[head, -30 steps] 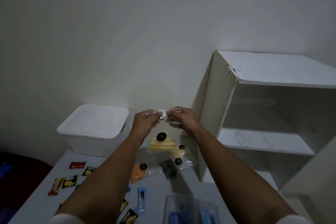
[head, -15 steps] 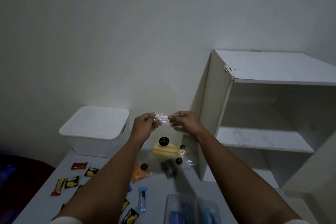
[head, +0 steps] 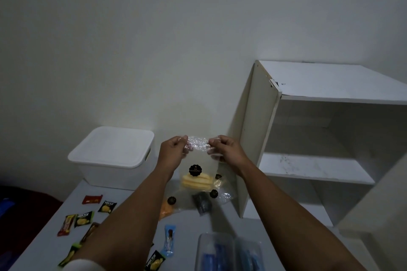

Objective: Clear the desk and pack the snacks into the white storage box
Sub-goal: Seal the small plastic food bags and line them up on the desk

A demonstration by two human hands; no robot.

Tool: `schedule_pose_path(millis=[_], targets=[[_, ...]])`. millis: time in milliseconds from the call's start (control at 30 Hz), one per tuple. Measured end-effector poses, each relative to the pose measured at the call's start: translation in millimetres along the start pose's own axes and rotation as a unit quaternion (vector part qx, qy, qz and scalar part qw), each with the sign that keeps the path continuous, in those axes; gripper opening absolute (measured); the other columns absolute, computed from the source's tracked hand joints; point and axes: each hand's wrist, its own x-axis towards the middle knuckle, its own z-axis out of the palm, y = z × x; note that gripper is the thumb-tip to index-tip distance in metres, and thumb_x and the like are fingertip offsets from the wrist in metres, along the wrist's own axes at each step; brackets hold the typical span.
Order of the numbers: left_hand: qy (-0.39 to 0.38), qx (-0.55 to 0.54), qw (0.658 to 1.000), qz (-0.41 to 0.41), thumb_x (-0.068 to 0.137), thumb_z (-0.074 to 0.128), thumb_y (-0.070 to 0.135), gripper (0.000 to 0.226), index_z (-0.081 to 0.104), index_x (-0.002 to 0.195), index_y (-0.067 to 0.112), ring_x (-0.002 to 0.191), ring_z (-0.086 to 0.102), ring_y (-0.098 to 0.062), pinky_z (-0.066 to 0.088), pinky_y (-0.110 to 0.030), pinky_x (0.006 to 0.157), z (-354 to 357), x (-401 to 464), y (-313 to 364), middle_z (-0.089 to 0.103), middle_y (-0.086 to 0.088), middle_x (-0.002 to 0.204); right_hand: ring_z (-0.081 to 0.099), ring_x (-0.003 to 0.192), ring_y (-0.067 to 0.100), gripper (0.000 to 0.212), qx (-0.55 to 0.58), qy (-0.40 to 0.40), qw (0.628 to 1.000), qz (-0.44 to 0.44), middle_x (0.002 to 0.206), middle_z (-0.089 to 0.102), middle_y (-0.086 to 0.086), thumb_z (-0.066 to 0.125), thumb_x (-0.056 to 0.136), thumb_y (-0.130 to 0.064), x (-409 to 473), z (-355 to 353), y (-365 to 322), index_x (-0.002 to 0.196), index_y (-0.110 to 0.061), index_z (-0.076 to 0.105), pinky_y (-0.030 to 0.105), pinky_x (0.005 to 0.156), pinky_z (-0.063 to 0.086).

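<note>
A clear snack bag (head: 197, 167) with a black round label and yellow pieces at its bottom hangs above the desk. My left hand (head: 172, 149) pinches its crumpled top edge on the left and my right hand (head: 224, 149) pinches it on the right. The white storage box (head: 112, 149), lid on, stands at the back left of the desk (head: 187, 220). Under the bag lie more clear bags, one with orange contents (head: 165, 208) and one with dark contents (head: 201, 202). Several small candy packets (head: 83, 219) are scattered on the left of the desk.
A white open shelf unit (head: 317, 138) stands right of my hands, its side panel close to my right hand. A clear container with blue items (head: 229, 253) sits at the desk's near edge. A blue wrapped candy (head: 169, 240) lies beside it.
My hands have drawn apart along the bag's top edge, spreading it wider. The bag hangs a little lower in front of me.
</note>
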Motion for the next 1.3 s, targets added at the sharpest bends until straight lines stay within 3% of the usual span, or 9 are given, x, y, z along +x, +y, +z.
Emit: schedule_pose_path(millis=[133,233,400,600,767,867,967,1133,1300], targets=[[-0.010,-0.013,1.000,-0.016,0.105,0.050,0.026,0.029,0.069,0.092,0.008,0.073,0.067,-0.015,0.056,-0.029,0.076,1,0,0,0.076,-0.009,0.083,0.073,0.072,0.015,0.008,-0.007,0.032,0.999,-0.012,0.082,0.074,-0.002,0.070,0.096,-0.018,2,0,2,0.089,-0.017,0.073,0.026,0.066,0.056],[-0.027,0.023,0.999,0.001,0.106,0.050,0.025,0.032,0.069,0.096,0.001,0.075,0.069,-0.015,0.056,-0.023,0.072,1,1,-2,0.075,-0.011,0.083,0.073,0.073,0.016,0.008,-0.045,0.002,0.999,-0.003,0.081,0.075,0.001,0.075,0.092,-0.020,3,-3,1,0.087,-0.014,0.074,0.025,0.066,0.056],[-0.054,0.041,0.998,0.014,0.101,0.059,0.022,0.025,0.074,0.089,0.007,0.080,0.072,-0.021,0.059,-0.035,0.083,3,0,-4,0.075,-0.010,0.081,0.066,0.067,0.016,0.013,-0.085,-0.035,0.995,-0.038,0.073,0.067,0.006,0.076,0.091,-0.010,7,2,5,0.081,-0.007,0.069,0.032,0.073,0.057],[-0.055,0.046,0.997,0.031,0.098,0.065,0.019,0.016,0.071,0.088,0.007,0.067,0.067,-0.004,0.055,-0.028,0.074,1,1,-5,0.071,-0.006,0.080,0.066,0.068,0.013,0.010,-0.111,-0.046,0.992,-0.043,0.078,0.073,0.003,0.075,0.092,-0.017,8,7,6,0.085,-0.012,0.074,0.029,0.070,0.056],[-0.049,0.029,0.998,-0.008,0.095,0.069,0.024,0.014,0.074,0.088,0.014,0.076,0.067,-0.015,0.055,-0.038,0.082,-4,6,-13,0.075,-0.003,0.080,0.063,0.062,0.015,0.015,-0.114,-0.024,0.991,-0.062,0.069,0.070,0.008,0.078,0.089,-0.013,11,12,16,0.075,-0.011,0.073,0.030,0.068,0.053],[0.032,0.113,0.992,0.037,0.087,0.077,0.039,0.026,0.063,0.093,0.018,0.077,0.063,-0.012,0.051,-0.032,0.075,-4,7,-20,0.068,0.003,0.084,0.067,0.064,0.013,0.014,-0.116,-0.006,0.992,-0.040,0.076,0.075,0.006,0.077,0.091,-0.017,9,13,21,0.084,-0.005,0.076,0.024,0.063,0.052],[0.109,0.160,0.980,0.037,0.091,0.067,0.050,0.039,0.049,0.084,0.017,0.070,0.054,-0.019,0.044,-0.034,0.067,0,3,-17,0.054,0.001,0.076,0.070,0.067,0.014,0.015,-0.085,0.037,0.995,-0.031,0.085,0.078,0.008,0.076,0.092,-0.017,8,13,22,0.093,-0.002,0.076,0.025,0.063,0.052],[-0.003,-0.002,0.995,-0.096,0.100,0.054,0.042,0.039,0.057,0.076,0.012,0.065,0.058,-0.021,0.054,-0.035,0.068,16,-1,-9,0.060,-0.009,0.070,0.078,0.085,0.019,0.007,-0.099,-0.010,0.993,-0.059,0.090,0.080,0.004,0.074,0.093,-0.021,2,29,26,0.094,-0.017,0.080,0.028,0.068,0.059],[-0.018,-0.025,0.995,-0.097,0.099,0.051,0.022,0.022,0.057,0.083,0.008,0.073,0.061,-0.020,0.061,-0.038,0.077,14,0,-10,0.058,-0.008,0.073,0.077,0.094,0.016,0.012,-0.076,-0.019,0.992,-0.098,0.096,0.081,0.003,0.073,0.095,-0.020,-7,40,29,0.103,-0.014,0.081,0.025,0.078,0.061]])
